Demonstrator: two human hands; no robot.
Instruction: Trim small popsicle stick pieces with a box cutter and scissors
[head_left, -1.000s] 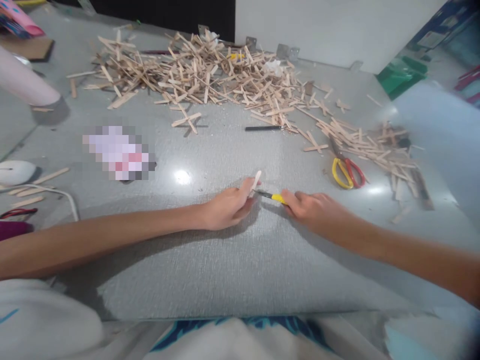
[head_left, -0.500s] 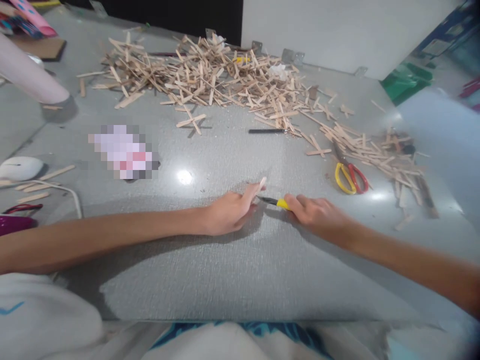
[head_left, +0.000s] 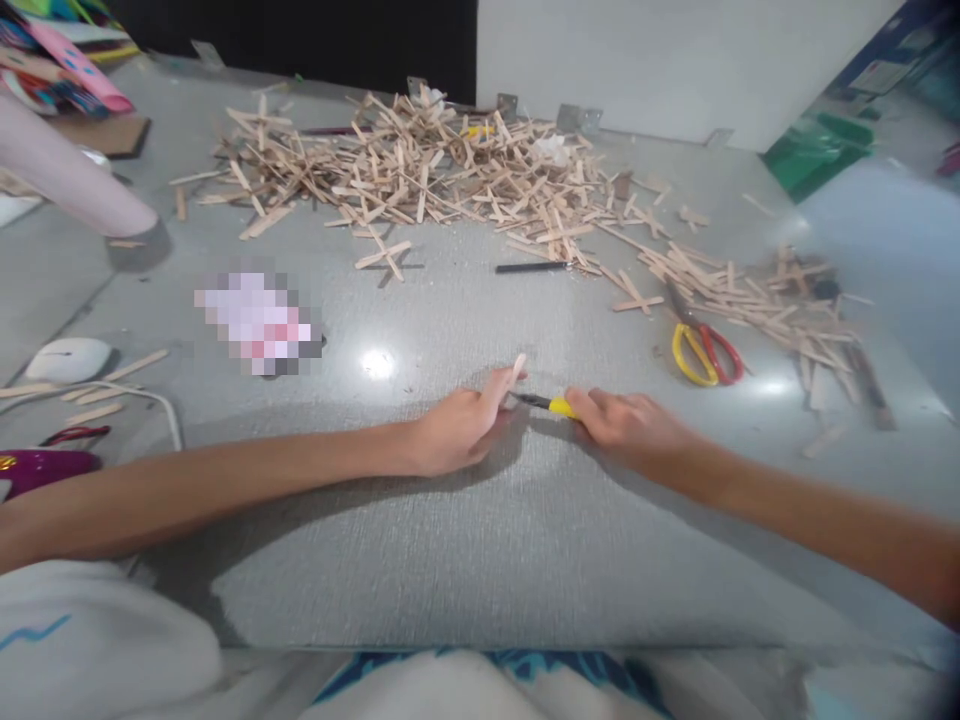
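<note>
**One hand pinches a small stick, the other grips a yellow tool**

The left hand [head_left: 461,425] pinches a small wooden stick [head_left: 517,371] between the thumb and fingers. The stick leans a bit, and its top pokes up past the fingertips. Its bottom part is hidden in the hand.

The right hand [head_left: 634,430] has its fingers wrapped around a yellow-handled tool [head_left: 561,407]. The tool's dark tip points at the left hand and comes right up to the pinched stick. It is too small to tell if the tip bites into the wood.

Both hands are over a shiny gray table [head_left: 450,570]. Past the grip, farther from the person, a thin black rod [head_left: 531,267] lies flat. Behind that is a big, messy pile of wooden sticks [head_left: 420,180]. Two sticks make a cross [head_left: 385,257] in front of the pile, to the left of the grip and farther away.

To the right of the grip lie scissors [head_left: 691,321] with one yellow loop and one red loop. Far to the left of the grip is a white computer mouse [head_left: 69,360], with a white cord [head_left: 162,398] bending near it.
</note>
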